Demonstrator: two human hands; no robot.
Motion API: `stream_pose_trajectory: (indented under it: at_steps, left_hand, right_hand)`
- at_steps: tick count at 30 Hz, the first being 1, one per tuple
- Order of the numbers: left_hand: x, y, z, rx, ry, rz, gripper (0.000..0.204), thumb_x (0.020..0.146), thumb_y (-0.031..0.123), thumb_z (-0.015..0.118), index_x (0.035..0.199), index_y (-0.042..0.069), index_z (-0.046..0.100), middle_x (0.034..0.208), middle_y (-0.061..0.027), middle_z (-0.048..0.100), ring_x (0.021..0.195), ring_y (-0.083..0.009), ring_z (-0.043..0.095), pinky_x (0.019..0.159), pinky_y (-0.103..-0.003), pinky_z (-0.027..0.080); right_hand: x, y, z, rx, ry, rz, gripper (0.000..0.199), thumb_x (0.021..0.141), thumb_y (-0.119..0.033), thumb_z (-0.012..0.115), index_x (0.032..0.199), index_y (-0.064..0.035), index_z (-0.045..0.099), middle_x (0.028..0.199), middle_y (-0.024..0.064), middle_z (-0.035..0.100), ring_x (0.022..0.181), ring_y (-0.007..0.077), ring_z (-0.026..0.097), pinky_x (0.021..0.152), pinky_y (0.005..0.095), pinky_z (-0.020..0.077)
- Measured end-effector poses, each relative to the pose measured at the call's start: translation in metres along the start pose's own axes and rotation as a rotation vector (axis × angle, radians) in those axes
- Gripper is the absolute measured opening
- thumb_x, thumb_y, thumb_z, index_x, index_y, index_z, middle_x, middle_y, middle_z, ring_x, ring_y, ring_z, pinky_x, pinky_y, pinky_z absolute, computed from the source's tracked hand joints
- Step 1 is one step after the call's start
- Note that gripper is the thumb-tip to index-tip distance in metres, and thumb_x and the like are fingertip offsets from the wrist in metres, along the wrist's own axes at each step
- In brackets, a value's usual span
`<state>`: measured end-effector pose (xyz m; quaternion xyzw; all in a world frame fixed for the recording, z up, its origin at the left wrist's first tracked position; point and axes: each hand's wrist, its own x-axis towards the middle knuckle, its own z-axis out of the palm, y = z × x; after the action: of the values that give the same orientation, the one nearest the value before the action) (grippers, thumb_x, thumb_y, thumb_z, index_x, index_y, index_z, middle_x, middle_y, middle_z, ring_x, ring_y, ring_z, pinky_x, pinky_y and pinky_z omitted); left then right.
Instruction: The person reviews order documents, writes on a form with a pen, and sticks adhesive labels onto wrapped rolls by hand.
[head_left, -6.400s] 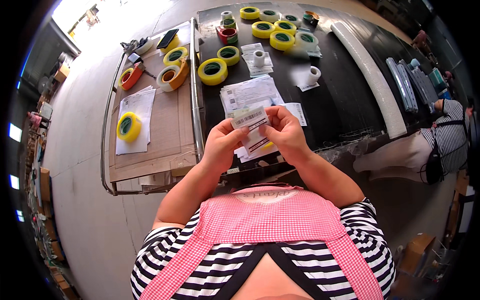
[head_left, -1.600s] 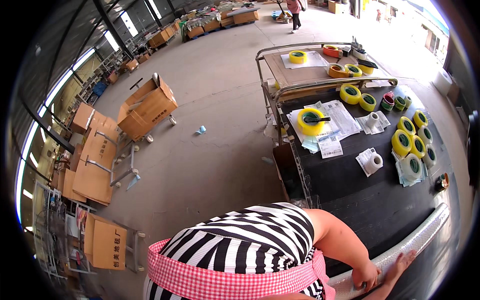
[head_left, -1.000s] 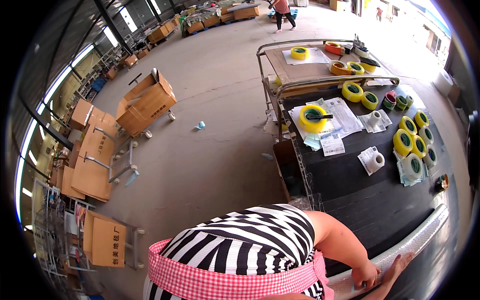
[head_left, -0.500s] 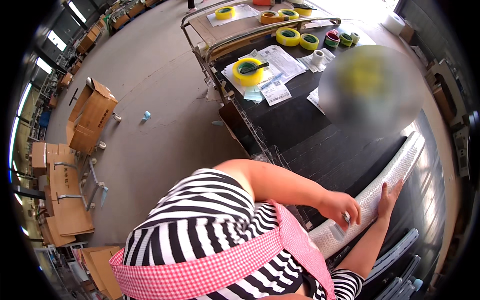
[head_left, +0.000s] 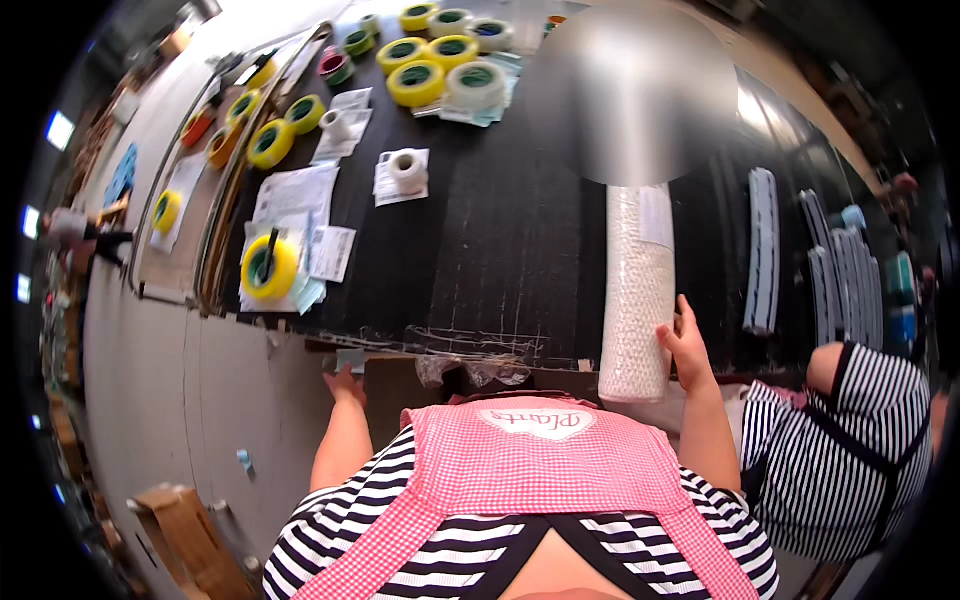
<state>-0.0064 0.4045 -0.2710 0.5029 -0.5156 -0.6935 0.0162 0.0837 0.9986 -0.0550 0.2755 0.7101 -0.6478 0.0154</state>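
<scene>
A long white textured roll, looking like something wrapped in bubble wrap (head_left: 636,310), lies lengthwise on the black table, its near end jutting past the front edge. My right hand (head_left: 685,345) rests against its right side, thumb on top and fingers spread. A white rectangular label (head_left: 655,217) lies smooth on the roll's upper part. Down at the front edge on the left, my left hand (head_left: 345,384) seems to pinch a small pale blue slip of paper (head_left: 350,358); its fingers show only in part. A round blur hides the roll's far end.
Tape rolls (head_left: 415,83) and label sheets (head_left: 292,195) lie on the table (head_left: 500,230). A small white roll (head_left: 406,168) stands on a label. Grey-blue strips (head_left: 762,250) lie to the right, near a co-worker in stripes (head_left: 840,450). A cardboard box (head_left: 185,530) sits lower left.
My view has turned toward the table. My left hand has left the roll and moved to the table's front edge at left. A label now shows on the roll; my right hand stays against it.
</scene>
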Motion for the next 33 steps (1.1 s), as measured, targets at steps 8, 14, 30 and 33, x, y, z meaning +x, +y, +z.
stream_pose_trajectory:
  at_steps: [8,14,30,33]
  left_hand:
    - [0.016,-0.006,-0.01,1.13,-0.843,0.004,0.06,0.086,0.023,0.064,0.14,0.008,0.041,0.136,-0.013,0.05,0.121,-0.0255,0.05,0.1,-0.038,0.04]
    - [-0.107,0.059,0.052,1.283,-1.29,0.0,0.054,0.087,0.019,0.065,0.136,0.001,0.047,0.132,-0.016,0.055,0.12,-0.0266,0.054,0.101,-0.035,0.042]
    - [-0.181,0.117,0.11,1.314,-1.831,0.19,0.044,0.093,0.019,0.056,0.135,0.007,0.047,0.128,-0.0143,0.057,0.12,-0.0254,0.054,0.101,-0.036,0.043]
    - [-0.186,0.108,0.108,1.375,-1.83,0.191,0.046,0.092,0.021,0.058,0.135,0.007,0.047,0.13,-0.015,0.056,0.121,-0.0265,0.054,0.102,-0.036,0.042]
  right_hand:
    - [-0.035,-0.021,0.042,0.067,0.036,0.056,0.106,0.067,-0.019,0.085,0.148,-0.0011,0.019,0.132,0.0165,0.049,0.12,0.024,0.05,0.102,0.0372,0.0398]
    - [-0.043,-0.038,0.075,-0.291,0.223,0.008,0.106,0.063,-0.015,0.086,0.145,0.0046,0.021,0.134,0.019,0.047,0.121,0.0257,0.049,0.103,0.0341,0.0382]
    - [-0.1,0.012,0.089,-0.056,0.256,-0.073,0.075,0.089,-0.027,0.068,0.147,-0.0017,0.026,0.142,0.0116,0.041,0.126,0.0237,0.044,0.105,0.0357,0.0344]
    - [-0.118,0.027,0.097,0.064,0.381,0.131,0.075,0.086,-0.026,0.071,0.145,-0.0032,0.03,0.137,0.0103,0.045,0.12,0.0242,0.049,0.099,0.0366,0.0414]
